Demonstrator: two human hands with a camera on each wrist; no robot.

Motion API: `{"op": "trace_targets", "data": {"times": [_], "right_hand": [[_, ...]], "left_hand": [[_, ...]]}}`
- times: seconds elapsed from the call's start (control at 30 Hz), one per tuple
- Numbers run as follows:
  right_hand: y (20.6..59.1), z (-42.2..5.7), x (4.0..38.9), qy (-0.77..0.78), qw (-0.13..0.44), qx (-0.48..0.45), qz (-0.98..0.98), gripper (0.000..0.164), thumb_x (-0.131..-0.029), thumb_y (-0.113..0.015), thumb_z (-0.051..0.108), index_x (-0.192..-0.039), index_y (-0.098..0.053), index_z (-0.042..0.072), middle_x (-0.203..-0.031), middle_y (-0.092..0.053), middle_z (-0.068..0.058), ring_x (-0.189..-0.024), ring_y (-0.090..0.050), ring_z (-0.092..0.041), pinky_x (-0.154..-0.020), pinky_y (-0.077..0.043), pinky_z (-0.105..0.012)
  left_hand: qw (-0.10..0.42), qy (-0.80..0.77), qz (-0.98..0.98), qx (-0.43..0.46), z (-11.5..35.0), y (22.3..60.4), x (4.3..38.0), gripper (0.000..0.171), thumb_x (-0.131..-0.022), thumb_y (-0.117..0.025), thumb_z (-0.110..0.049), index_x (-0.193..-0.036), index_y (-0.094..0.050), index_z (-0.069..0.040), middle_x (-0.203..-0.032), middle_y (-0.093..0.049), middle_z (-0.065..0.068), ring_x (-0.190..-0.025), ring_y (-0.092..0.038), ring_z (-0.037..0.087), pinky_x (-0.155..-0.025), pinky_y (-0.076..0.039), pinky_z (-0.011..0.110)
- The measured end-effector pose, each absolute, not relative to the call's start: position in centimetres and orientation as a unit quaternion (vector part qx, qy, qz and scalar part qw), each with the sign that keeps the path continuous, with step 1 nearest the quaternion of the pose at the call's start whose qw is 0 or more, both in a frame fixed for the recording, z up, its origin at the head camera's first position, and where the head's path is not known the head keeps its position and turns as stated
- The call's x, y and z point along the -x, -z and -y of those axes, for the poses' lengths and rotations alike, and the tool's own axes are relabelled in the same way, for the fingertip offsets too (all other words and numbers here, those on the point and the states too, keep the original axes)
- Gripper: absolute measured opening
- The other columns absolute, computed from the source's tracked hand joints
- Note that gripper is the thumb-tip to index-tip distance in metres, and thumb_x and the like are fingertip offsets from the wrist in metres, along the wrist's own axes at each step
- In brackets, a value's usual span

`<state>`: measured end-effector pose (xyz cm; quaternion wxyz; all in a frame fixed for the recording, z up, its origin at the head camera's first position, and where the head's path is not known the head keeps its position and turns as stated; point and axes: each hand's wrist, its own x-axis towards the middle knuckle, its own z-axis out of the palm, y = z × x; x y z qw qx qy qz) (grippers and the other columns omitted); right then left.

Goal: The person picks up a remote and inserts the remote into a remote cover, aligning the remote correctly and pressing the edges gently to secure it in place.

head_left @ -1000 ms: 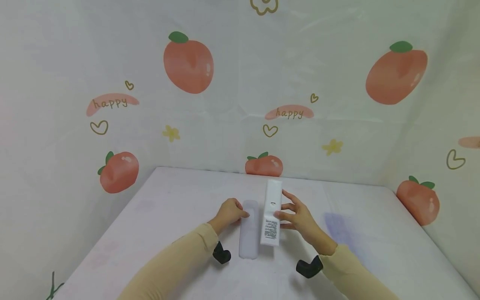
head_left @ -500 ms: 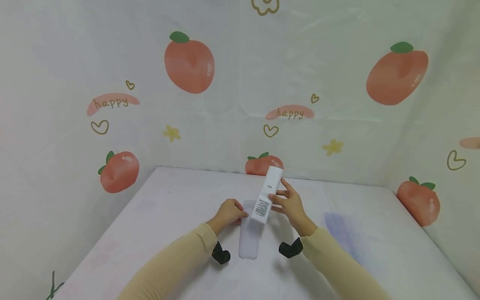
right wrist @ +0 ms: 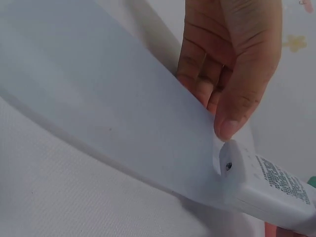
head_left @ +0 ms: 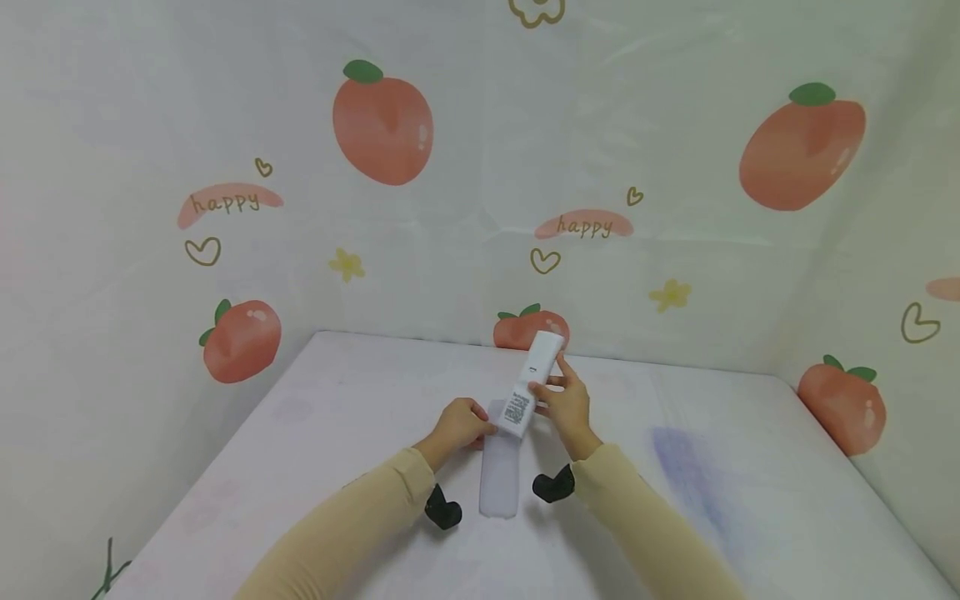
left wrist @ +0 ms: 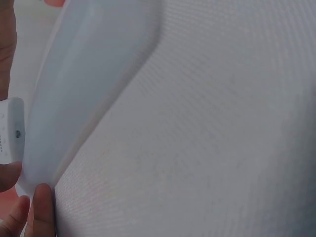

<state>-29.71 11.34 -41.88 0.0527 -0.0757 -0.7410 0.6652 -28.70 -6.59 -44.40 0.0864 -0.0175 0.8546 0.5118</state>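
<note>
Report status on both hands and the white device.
Left hand pinches translucent cover near its far end. Right hand grips white device, tilted, lower end at cover's far end. No obstruction seen.

Along 2 tabletop [head_left: 765,467] edges, left and right, there's passing room; midway, the left hand [head_left: 457,427], right hand [head_left: 567,414] and white device [head_left: 537,367] (tilted) obstruct.

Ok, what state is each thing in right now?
cover: on the table, far end pinched
remote: tilted, printed side showing, mostly outside the cover, lower end at its far end
left hand: pinching the cover
right hand: gripping the remote
table: purplish patch at right
</note>
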Motion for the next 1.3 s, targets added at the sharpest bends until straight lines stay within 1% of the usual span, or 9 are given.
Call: {"op": "trace_targets", "data": {"times": [0.17, 0.27, 0.3, 0.4, 0.53, 0.7, 0.8, 1.03, 1.3], "right_hand": [[42.2, -11.3, 29.9, -0.645, 0.047, 0.074, 0.759, 0.080, -0.086, -0.071, 0.003, -0.153, -0.028, 0.017, -0.117, -0.056, -0.022, -0.082, -0.066, -0.020, -0.076, -0.059, -0.040], [42.4, -11.2, 30.0, -0.640, 0.035, 0.077, 0.764, 0.080, -0.086, -0.071, 0.004, -0.153, -0.029, 0.017, -0.118, -0.056, -0.022, -0.079, -0.066, -0.017, -0.076, -0.059, -0.040], [42.4, -11.1, 30.0, -0.640, 0.031, 0.077, 0.764, 0.080, -0.087, -0.071, 0.004, -0.153, -0.028, 0.017, -0.118, -0.056, -0.022, -0.078, -0.067, -0.016, -0.077, -0.059, -0.040], [42.6, -11.1, 30.0, -0.645, 0.018, 0.076, 0.760, 0.079, -0.087, -0.071, 0.005, -0.153, -0.028, 0.017, -0.120, -0.056, -0.022, -0.078, -0.068, -0.016, -0.078, -0.058, -0.040], [42.7, -11.2, 30.1, -0.658, 0.001, 0.066, 0.750, 0.078, -0.088, -0.069, 0.004, -0.153, -0.027, 0.017, -0.121, -0.054, -0.024, -0.081, -0.069, -0.019, -0.080, -0.058, -0.042], [42.8, -11.2, 30.1, -0.670, -0.019, 0.059, 0.739, 0.077, -0.089, -0.068, 0.004, -0.153, -0.027, 0.018, -0.124, -0.053, -0.024, -0.086, -0.069, -0.021, -0.084, -0.057, -0.044], [43.0, -11.2, 30.2, -0.671, -0.029, 0.055, 0.738, 0.076, -0.090, -0.067, 0.003, -0.153, -0.027, 0.017, -0.125, -0.053, -0.025, -0.086, -0.069, -0.022, -0.084, -0.057, -0.044], [43.5, -11.0, 30.5, -0.671, -0.040, 0.054, 0.738, 0.074, -0.091, -0.065, 0.002, -0.153, -0.027, 0.015, -0.126, -0.053, -0.027, -0.082, -0.068, -0.020, -0.080, -0.058, -0.040], [44.1, -10.7, 30.3, -0.662, -0.052, 0.050, 0.746, 0.072, -0.092, -0.063, 0.002, -0.153, -0.025, 0.012, -0.129, -0.051, -0.030, -0.082, -0.067, -0.018, -0.079, -0.058, -0.037]], "left_hand": [[0.085, -0.511, -0.856, 0.013, 6.6, 44.4, 28.7, 0.022, -0.074, -0.078, -0.001, -0.081, -0.057, 0.002, -0.073, -0.059, 0.010, -0.054, -0.060, 0.016, -0.051, -0.055, 0.026], [0.088, -0.519, -0.850, 0.016, 6.6, 44.3, 28.7, 0.021, -0.074, -0.077, -0.001, -0.083, -0.058, 0.002, -0.074, -0.059, 0.010, -0.055, -0.060, 0.015, -0.052, -0.056, 0.026], [0.090, -0.522, -0.848, 0.022, 6.5, 44.3, 28.7, 0.020, -0.075, -0.076, -0.001, -0.085, -0.059, 0.003, -0.075, -0.060, 0.011, -0.056, -0.060, 0.015, -0.054, -0.056, 0.027], [0.089, -0.525, -0.846, 0.020, 6.5, 44.2, 28.5, 0.020, -0.076, -0.075, -0.001, -0.087, -0.059, 0.003, -0.074, -0.059, 0.009, -0.056, -0.058, 0.013, -0.054, -0.056, 0.026], [0.092, -0.529, -0.844, 0.023, 6.4, 44.0, 28.3, 0.020, -0.077, -0.075, -0.001, -0.089, -0.059, 0.003, -0.073, -0.058, 0.006, -0.054, -0.058, 0.012, -0.054, -0.056, 0.026], [0.102, -0.545, -0.831, 0.041, 6.3, 44.0, 28.6, 0.020, -0.077, -0.075, 0.000, -0.091, -0.060, 0.004, -0.077, -0.059, 0.008, -0.055, -0.058, 0.013, -0.056, -0.058, 0.028], [0.110, -0.554, -0.824, 0.049, 6.3, 44.1, 28.8, 0.020, -0.078, -0.075, 0.000, -0.092, -0.061, 0.004, -0.079, -0.060, 0.009, -0.057, -0.059, 0.013, -0.057, -0.058, 0.028], [0.123, -0.571, -0.810, 0.054, 6.4, 44.4, 29.0, 0.020, -0.079, -0.075, 0.001, -0.094, -0.062, 0.005, -0.085, -0.062, 0.011, -0.061, -0.061, 0.015, -0.060, -0.059, 0.030], [0.125, -0.571, -0.810, 0.049, 6.5, 44.7, 29.1, 0.022, -0.078, -0.075, 0.001, -0.096, -0.062, 0.004, -0.087, -0.063, 0.012, -0.064, -0.061, 0.014, -0.060, -0.058, 0.028]]}}
